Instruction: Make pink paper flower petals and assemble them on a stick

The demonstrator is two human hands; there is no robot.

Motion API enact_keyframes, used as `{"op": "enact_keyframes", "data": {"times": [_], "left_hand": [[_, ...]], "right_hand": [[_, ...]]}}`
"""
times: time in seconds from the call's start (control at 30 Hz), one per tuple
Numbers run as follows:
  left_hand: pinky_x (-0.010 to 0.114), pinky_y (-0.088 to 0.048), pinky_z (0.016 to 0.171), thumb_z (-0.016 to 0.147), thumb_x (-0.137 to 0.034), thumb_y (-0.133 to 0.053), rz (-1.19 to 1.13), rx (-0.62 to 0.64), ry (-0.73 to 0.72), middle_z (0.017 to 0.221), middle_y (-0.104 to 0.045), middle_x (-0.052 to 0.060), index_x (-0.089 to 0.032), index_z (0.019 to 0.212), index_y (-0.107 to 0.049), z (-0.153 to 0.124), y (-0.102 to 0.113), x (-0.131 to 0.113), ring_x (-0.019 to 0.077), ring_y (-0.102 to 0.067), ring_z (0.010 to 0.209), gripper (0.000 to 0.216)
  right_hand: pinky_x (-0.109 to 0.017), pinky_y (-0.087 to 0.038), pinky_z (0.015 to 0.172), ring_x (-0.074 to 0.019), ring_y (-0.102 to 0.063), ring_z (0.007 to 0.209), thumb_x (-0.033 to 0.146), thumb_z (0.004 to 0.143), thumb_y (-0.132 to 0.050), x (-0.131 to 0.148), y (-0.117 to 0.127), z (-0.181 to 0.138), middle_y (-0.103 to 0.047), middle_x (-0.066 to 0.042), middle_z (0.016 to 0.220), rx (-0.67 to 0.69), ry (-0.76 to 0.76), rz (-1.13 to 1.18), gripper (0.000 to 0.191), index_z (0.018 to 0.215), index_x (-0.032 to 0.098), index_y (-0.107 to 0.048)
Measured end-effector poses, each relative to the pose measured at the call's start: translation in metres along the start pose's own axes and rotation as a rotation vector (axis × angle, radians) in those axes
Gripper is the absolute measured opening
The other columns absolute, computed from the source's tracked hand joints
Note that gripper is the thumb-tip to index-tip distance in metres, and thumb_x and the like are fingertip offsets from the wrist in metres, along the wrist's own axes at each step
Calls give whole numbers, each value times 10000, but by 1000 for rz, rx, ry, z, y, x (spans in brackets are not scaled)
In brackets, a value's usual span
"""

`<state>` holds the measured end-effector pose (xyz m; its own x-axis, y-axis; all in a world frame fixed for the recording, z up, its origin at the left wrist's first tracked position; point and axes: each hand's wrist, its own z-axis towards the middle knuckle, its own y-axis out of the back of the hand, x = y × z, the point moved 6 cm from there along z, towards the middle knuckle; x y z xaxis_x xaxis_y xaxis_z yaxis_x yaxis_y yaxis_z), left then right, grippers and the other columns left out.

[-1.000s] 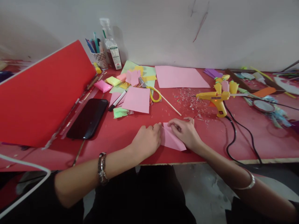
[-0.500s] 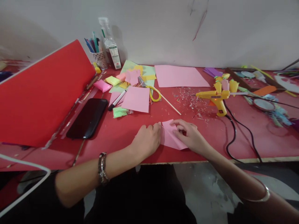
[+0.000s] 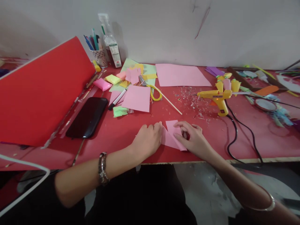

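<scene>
A small pink paper piece [image 3: 170, 135] lies near the front edge of the red table [image 3: 122, 131]. My left hand [image 3: 148, 140] rests curled on its left edge, pinning it down. My right hand [image 3: 193, 139] has its fingers bent over the paper's right side, thumb and forefinger pinching a fold of it upward. Both wrists carry bracelets.
A yellow glue gun [image 3: 217, 97] with a black cord [image 3: 234, 131] stands to the right. A black phone [image 3: 87, 117], a big red sheet [image 3: 39, 93], pink squares [image 3: 137, 98], yellow scissors [image 3: 154, 92], a wooden stick [image 3: 170, 103], a large pink sheet [image 3: 181, 75] and a pen cup [image 3: 99, 56] lie behind.
My right hand has slid a little right and toward me along the pink paper, lifting a flap. My left hand has stayed in place.
</scene>
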<state>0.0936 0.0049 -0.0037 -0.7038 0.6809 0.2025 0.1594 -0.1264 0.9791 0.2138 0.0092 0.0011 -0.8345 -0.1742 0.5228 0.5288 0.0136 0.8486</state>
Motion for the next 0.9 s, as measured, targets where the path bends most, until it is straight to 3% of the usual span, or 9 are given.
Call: {"op": "enact_keyframes", "data": {"times": [0.33, 0.9], "left_hand": [[274, -361, 535, 840, -131, -327, 0, 16, -3, 955, -551, 139, -49, 1175, -439, 0, 1, 0, 181, -554, 719, 363], [285, -355, 539, 815, -104, -335, -40, 39, 20, 962, -561, 154, -17, 1227, -383, 0, -2, 1, 191, -548, 735, 424]], "right_hand": [[-421, -174, 895, -97, -451, 458, 191, 760, -348, 1, -3, -7, -440, 82, 449, 26, 34, -62, 166, 761, 210, -512], [-410, -220, 855, -69, -385, 382, 163, 738, -339, -6, 7, -19, -474, 78, 461, -99, 6, -137, 189, 689, 220, -513]]}}
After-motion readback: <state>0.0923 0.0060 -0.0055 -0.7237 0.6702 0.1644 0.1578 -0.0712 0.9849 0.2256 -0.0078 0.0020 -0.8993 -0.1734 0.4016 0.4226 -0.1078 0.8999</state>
